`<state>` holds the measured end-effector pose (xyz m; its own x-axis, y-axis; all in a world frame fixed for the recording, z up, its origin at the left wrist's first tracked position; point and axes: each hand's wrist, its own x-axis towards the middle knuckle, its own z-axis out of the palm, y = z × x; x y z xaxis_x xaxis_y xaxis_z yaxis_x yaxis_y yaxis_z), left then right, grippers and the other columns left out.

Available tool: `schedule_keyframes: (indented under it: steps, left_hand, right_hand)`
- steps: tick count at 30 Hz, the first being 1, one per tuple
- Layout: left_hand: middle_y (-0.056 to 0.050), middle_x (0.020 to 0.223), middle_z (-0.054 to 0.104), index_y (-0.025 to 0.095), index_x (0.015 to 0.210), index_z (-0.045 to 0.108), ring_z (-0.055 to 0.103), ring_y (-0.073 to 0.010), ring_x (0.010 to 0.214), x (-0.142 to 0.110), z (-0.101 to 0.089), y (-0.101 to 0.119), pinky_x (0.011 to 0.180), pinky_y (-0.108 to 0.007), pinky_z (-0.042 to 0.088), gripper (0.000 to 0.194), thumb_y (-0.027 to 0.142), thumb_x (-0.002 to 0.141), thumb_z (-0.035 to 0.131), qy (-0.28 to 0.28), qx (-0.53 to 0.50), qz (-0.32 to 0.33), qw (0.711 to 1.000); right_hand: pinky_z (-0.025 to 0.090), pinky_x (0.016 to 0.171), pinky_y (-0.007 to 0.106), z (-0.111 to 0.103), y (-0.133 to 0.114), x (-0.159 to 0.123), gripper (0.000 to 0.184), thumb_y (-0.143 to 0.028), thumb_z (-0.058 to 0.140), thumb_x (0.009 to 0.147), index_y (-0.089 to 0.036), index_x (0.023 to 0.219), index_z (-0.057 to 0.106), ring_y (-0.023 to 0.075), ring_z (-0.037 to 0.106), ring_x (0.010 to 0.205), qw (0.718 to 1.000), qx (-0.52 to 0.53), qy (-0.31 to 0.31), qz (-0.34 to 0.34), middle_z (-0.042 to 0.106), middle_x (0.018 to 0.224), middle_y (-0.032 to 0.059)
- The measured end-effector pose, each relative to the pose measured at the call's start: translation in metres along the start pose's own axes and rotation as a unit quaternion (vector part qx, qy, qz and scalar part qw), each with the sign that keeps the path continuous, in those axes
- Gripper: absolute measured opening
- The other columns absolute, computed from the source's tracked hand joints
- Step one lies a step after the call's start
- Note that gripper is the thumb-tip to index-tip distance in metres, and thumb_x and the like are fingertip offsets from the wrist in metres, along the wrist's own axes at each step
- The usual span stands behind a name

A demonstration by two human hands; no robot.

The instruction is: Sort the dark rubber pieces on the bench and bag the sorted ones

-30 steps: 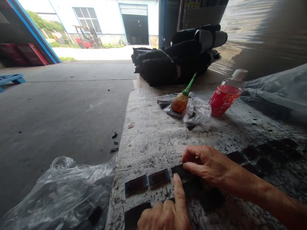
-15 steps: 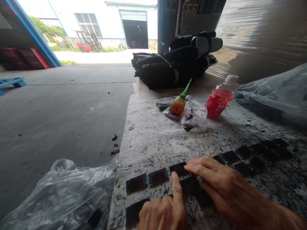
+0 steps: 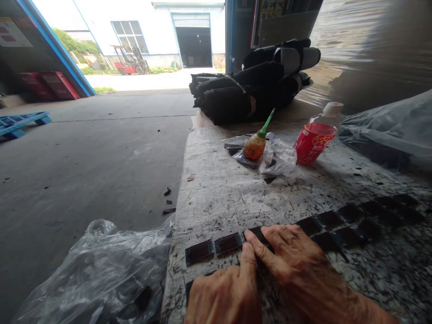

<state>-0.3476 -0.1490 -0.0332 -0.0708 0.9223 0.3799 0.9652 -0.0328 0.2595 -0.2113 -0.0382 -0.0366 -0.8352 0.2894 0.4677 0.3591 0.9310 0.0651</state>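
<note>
Head view: black pad (image 3: 258,234) under right hand (image 3: 297,265) fingertips, left hand (image 3: 224,294) beside.

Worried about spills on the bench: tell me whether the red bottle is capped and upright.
Capped: the red bottle carries a white cap on top. It looks tilted to the right in this wide-angle view, base on the worktable, so upright cannot be confirmed.

Grey concrete floor (image 3: 94,157), bare and stained, stretching out to an open doorway full of daylight. Beyond, a white building (image 3: 141,22) with windows and a dark roller door (image 3: 194,45), a red forklift (image 3: 130,63), green bushes. Blue beam (image 3: 57,49) slanting at left, blue pallet (image 3: 20,123) below. Scratched, speckled table (image 3: 229,193), its left edge facing the floor. Wrapped wall (image 3: 371,49) at right.
</note>
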Motion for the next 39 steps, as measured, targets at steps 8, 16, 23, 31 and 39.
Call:
schedule_keyframes:
  steps: [8,16,23,31,39]
  left_hand:
    - [0.007,0.061,0.041,0.023,0.118,0.053,0.040,-0.0059,0.049,0.021,-0.035,0.006,0.045,-0.013,0.039,0.030,0.032,0.092,0.041,-0.131,-0.486,-0.252,0.826]
    - [0.004,0.066,0.050,0.027,0.130,0.044,0.051,-0.0084,0.057,0.012,-0.022,0.013,0.059,-0.020,0.045,0.038,0.037,0.093,0.041,-0.125,-0.576,-0.259,0.765]
    - [0.002,0.068,0.048,0.023,0.143,0.025,0.051,-0.0106,0.061,0.003,-0.008,0.013,0.056,-0.022,0.041,0.054,0.042,0.094,0.038,-0.142,-0.590,-0.265,0.749]
    - [0.002,0.071,0.052,0.017,0.135,0.037,0.045,-0.0076,0.047,0.006,-0.015,0.003,0.044,-0.019,0.038,0.049,0.022,0.087,0.040,-0.175,-0.532,-0.192,0.806]
    - [-0.005,0.078,0.068,0.010,0.128,0.045,0.062,-0.0127,0.060,0.006,-0.047,-0.024,0.059,-0.023,0.051,0.041,0.014,0.088,0.036,-0.050,-0.213,-0.117,0.969]
  right_hand:
    - [0.054,0.080,0.045,-0.009,0.013,-0.005,0.046,0.001,0.036,0.082,-0.018,0.117,0.060,0.0259,0.066,0.094,0.993,0.108,-0.014,0.052,0.068,0.109,0.0117]
    - [0.054,0.068,0.027,-0.047,0.005,0.016,0.023,-0.030,0.058,0.084,-0.022,0.105,0.065,0.0186,0.068,0.079,0.758,0.541,-0.216,0.293,0.071,0.089,0.0031]
    - [0.047,0.059,0.021,-0.045,-0.004,0.021,0.008,-0.019,0.058,0.079,-0.018,0.075,0.065,0.0136,0.062,0.067,0.690,0.569,-0.286,0.345,0.069,0.072,0.0001]
    - [0.040,0.052,0.018,-0.039,0.006,0.019,0.009,-0.017,0.054,0.076,-0.017,0.068,0.056,0.0095,0.051,0.058,0.727,0.509,-0.320,0.332,0.060,0.065,-0.0022]
    - [0.037,0.049,0.020,-0.027,-0.001,0.038,0.008,-0.024,0.055,0.078,-0.020,0.071,0.057,0.0100,0.047,0.054,0.784,0.478,-0.246,0.312,0.055,0.060,-0.0044]
